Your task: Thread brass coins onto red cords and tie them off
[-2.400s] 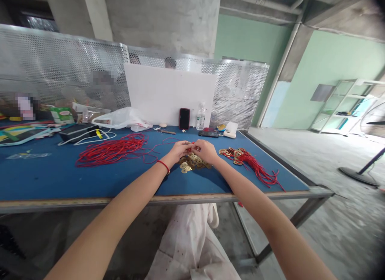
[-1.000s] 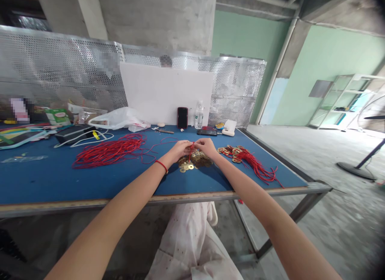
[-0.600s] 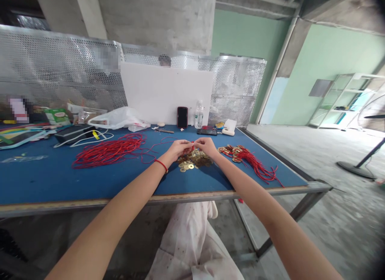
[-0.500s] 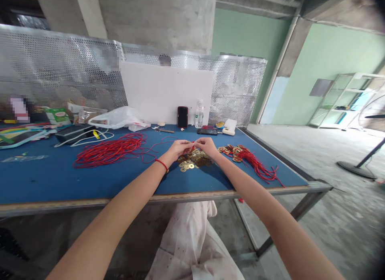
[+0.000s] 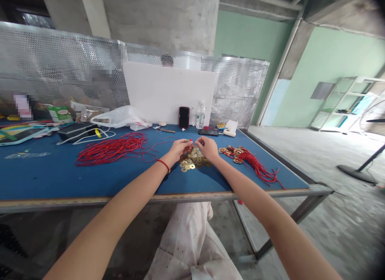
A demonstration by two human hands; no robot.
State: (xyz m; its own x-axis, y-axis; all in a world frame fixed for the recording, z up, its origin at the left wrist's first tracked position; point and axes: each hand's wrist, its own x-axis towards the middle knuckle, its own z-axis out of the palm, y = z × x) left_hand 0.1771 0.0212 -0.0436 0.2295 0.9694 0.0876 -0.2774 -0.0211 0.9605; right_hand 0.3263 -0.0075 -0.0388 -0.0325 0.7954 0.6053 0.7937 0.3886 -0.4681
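My left hand [image 5: 179,148] is closed in a pinch on a red cord [image 5: 190,140], whose short end sticks up past the fingertips. My right hand [image 5: 208,147] is a small gap to its right, with thumb and fingers curled together; whatever is in that pinch is too small to make out. Beneath both hands is a loose pile of brass coins [image 5: 188,166] with holes in the middle. A bundle of red cords [image 5: 112,149] spreads over the table to the left. To the right, red cords with coins on them [image 5: 251,159] form a bunch.
Along the back of the blue table [image 5: 120,183] stand a dark phone [image 5: 183,117], plastic bottles [image 5: 200,115] and a white plastic bag [image 5: 120,117]. A black box with a white cable [image 5: 76,132] is at the left. A white board [image 5: 168,87] rises behind.
My fingertips, which met at the red cord, have come apart. My right hand has shifted slightly right, while my left keeps the cord.
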